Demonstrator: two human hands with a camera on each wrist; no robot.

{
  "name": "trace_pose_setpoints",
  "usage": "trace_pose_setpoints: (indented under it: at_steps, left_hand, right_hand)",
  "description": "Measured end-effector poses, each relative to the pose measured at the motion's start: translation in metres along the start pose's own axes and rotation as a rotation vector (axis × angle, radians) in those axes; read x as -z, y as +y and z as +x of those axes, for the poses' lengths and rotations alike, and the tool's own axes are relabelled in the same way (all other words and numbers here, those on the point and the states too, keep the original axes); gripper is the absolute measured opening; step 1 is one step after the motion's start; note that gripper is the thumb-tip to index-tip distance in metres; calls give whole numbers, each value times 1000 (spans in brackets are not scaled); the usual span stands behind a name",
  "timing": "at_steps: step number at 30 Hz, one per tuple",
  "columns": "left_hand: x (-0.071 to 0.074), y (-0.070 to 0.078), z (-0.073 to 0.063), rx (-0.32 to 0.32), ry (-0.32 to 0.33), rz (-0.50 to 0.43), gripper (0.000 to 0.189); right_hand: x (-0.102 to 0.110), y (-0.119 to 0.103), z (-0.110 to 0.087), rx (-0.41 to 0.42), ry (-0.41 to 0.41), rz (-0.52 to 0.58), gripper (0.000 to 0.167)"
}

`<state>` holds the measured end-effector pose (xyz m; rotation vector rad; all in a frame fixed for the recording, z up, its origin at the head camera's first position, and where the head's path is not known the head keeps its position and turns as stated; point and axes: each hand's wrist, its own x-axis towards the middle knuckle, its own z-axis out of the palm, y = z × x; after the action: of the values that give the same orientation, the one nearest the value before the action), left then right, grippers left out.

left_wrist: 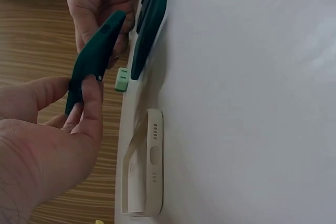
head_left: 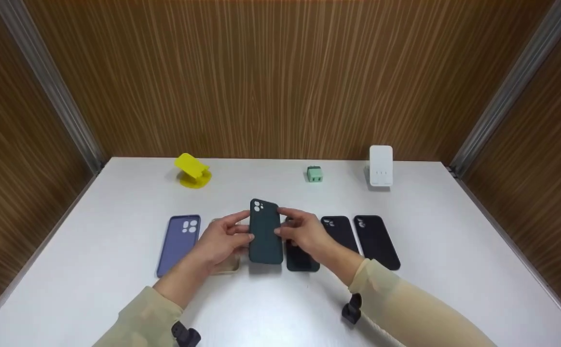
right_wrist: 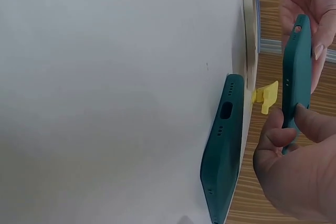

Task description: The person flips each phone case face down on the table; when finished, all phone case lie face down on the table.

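A dark green phone case (head_left: 266, 236) is held up above the white table, its camera cutouts at the upper left. My left hand (head_left: 218, 242) grips its left edge between thumb and fingers, and my right hand (head_left: 307, 234) pinches the right edge. In the right wrist view the raised case (right_wrist: 298, 72) shows its edge with small holes. Behind my left hand lies a beige phone case (left_wrist: 153, 166), partly covered in the head view. A second dark green case (right_wrist: 224, 145) rests on the table beneath my right hand.
A purple phone case (head_left: 176, 248) lies to the left. Two black phone cases, one (head_left: 340, 233) beside the other (head_left: 377, 243), lie to the right. Farther back stand a yellow phone stand (head_left: 192, 167), a mint charger plug (head_left: 314, 174) and a white device (head_left: 381, 166). Wood-grain panels (head_left: 261, 82) enclose the table.
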<state>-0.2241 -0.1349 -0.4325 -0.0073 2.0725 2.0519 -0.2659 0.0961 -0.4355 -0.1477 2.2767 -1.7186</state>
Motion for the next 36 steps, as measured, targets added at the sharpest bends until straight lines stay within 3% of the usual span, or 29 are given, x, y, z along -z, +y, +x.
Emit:
trace_pose_setpoints:
  at_steps: [7,13,21,29,36]
  left_hand:
    - [0,-6,6,30,75,76,61]
    - [-2,-11,8,42,111,110,57]
    - [-7,-16,11,-2,150,127,56]
    - [-9,-16,14,-25,159,216,53]
    - [-7,-22,15,-42,181,277,51]
  right_hand:
    - [3,0,1,19,1,-23,60]
    - [7,2,1,76,-80,-68,66]
    - [9,2,1,143,-75,-114,71]
    - [11,8,4,206,-64,-177,65]
    - [10,14,8,253,-101,-242,68]
